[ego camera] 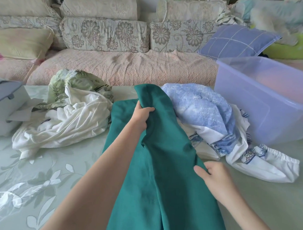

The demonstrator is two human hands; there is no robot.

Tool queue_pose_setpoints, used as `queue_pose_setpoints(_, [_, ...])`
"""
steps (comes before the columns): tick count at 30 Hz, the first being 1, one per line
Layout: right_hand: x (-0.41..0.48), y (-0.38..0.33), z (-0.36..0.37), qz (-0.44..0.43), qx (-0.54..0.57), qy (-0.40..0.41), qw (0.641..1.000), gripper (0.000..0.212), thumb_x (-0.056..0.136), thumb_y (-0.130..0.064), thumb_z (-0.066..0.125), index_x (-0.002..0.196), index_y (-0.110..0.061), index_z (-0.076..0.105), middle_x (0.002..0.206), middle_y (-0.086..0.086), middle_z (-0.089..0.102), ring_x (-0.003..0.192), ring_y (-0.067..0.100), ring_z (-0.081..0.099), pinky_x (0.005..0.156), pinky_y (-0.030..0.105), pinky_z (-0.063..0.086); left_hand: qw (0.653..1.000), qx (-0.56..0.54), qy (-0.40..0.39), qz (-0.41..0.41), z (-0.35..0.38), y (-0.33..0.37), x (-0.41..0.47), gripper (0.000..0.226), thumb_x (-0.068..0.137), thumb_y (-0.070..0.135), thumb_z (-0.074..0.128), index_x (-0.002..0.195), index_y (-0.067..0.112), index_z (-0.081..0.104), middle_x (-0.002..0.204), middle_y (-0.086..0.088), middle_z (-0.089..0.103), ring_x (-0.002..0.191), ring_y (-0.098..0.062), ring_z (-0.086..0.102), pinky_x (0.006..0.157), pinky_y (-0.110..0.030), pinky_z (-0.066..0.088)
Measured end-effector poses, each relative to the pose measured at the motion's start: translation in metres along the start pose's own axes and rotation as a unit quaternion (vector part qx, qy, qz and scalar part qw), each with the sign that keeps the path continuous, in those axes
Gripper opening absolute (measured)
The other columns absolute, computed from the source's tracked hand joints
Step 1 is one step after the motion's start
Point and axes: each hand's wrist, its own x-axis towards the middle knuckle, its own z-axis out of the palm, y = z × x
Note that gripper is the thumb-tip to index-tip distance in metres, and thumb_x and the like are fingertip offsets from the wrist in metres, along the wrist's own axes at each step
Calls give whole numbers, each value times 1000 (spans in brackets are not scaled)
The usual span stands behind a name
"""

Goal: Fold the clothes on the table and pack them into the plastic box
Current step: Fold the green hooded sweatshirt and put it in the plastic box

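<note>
My left hand (pixel 144 113) is curled tight on the far end of the big teal-green soft cloth (pixel 150 184), up at 12 o'clock. My right hand (pixel 212 174) is nearer me, at abt 4 o'clock, and looks to pinch the right edge of the same cloth w/ thumb and fingers. The cloth lies long ways from 6 to 12, right in the middle of the table w/ the pale green leaf cover (pixel 28 172), part lifted at the far end.

The see-through purple-ish plastic box (pixel 268 99) sits at 2 o'clock, well apart from my hands. Right hand is the nearer one to it. I think I'm at the fold step and nothing teal is packed yet.

In the way: the crumpled blue-and-white cloth pile (pixel 204 109) lies between the teal cloth and the box, touching both. A white sleeve w/ blue flowers (pixel 264 162) trails at 3. At 10 o'clock lie a white ribbed top (pixel 64 129) and a green leafy shirt (pixel 73 83), not folded. A grey-lidded white case (pixel 4 104) is at 9.
</note>
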Motion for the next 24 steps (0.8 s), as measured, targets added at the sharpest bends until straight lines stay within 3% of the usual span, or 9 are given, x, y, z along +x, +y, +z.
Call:
queue_pose_setpoints(2, [-5, 1, -3, 2, -64, -9, 998, 51, 91, -24, 61, 55, -18, 25, 48, -7, 19, 49, 14, 18, 50, 33, 15, 1000, 7, -19, -20, 9, -3, 1, 41, 87, -9, 51, 120, 16, 53, 103, -10, 64, 86, -27, 63, 77, -40, 55])
queue_pose_setpoints(4, [-3, 0, -5, 2, -126, -34, 991, 52, 91, -34, 59, 53, -19, 28, 47, -6, 25, 50, 16, 26, 52, 32, 23, 998, 33, -24, -43, 16, -9, 1, 37, 88, -9, 49, 118, 11, 53, 92, -10, 64, 76, -24, 63, 67, -34, 55])
queue_pose_setpoints(7, [12, -21, -22, -15, -118, -3, 993, 38, 86, -59, 54, 68, -25, 60, 64, -14, 57, 68, 11, 56, 71, 30, 46, 996, 62, 2, -57, 18, -12, -1, 26, 87, -9, 49, 106, 7, 54, 80, -9, 63, 67, -23, 61, 59, -29, 52])
queue_pose_setpoints(9, [28, -45, -33, -26, -80, 37, 996, 42, 84, -64, 49, 94, -27, 65, 84, -17, 63, 87, 11, 61, 82, 31, 48, 996, 58, -22, -63, 17, -11, 0, 24, 89, -8, 49, 106, 7, 56, 84, -9, 65, 70, -23, 62, 63, -31, 54])
queue_pose_setpoints(11, [48, -64, -30, -40, -55, 33, 997, 56, 80, -67, 52, 117, -26, 58, 100, -13, 63, 102, 12, 60, 87, 33, 46, 994, 66, -56, -63, 17, -12, 0, 27, 90, -7, 50, 114, 4, 56, 96, -12, 67, 79, -25, 65, 70, -34, 56])
queue_pose_setpoints(15, [67, -75, 9, -77, -183, 36, 979, 76, 75, -69, 59, 134, -25, 41, 125, -4, 56, 118, 21, 50, 94, 37, 42, 981, 193, -1, 11, 14, -14, 5, 35, 88, 6, 60, 122, 4, 52, 121, -10, 62, 106, -27, 61, 87, -34, 51])
queue_pose_setpoints(17, [65, -70, 24, -135, -260, 86, 952, 77, 81, -63, 57, 143, -24, 33, 137, 0, 44, 122, 25, 37, 102, 35, 31, 941, 327, 51, 73, 9, -8, 4, 45, 89, 17, 62, 129, 5, 46, 122, -7, 58, 112, -25, 56, 87, -28, 46])
queue_pose_setpoints(20, [60, -69, 32, -257, -241, 121, 928, 66, 92, -48, 52, 149, -28, 27, 155, -4, 24, 132, 24, 20, 106, 38, 17, 880, 441, 70, 161, -13, 1, 0, 41, 94, 14, 47, 136, 11, 45, 126, -8, 59, 114, -26, 55, 90, -36, 48])
queue_pose_setpoints(24, [59, -91, 42, -332, -231, -6, 914, 50, 96, -53, 32, 141, -33, 43, 155, -14, 24, 143, 14, 15, 106, 31, 9, 778, 603, 63, 165, -56, -2, -9, 42, 90, 11, 52, 132, 13, 53, 131, -9, 56, 123, -28, 47, 102, -37, 38])
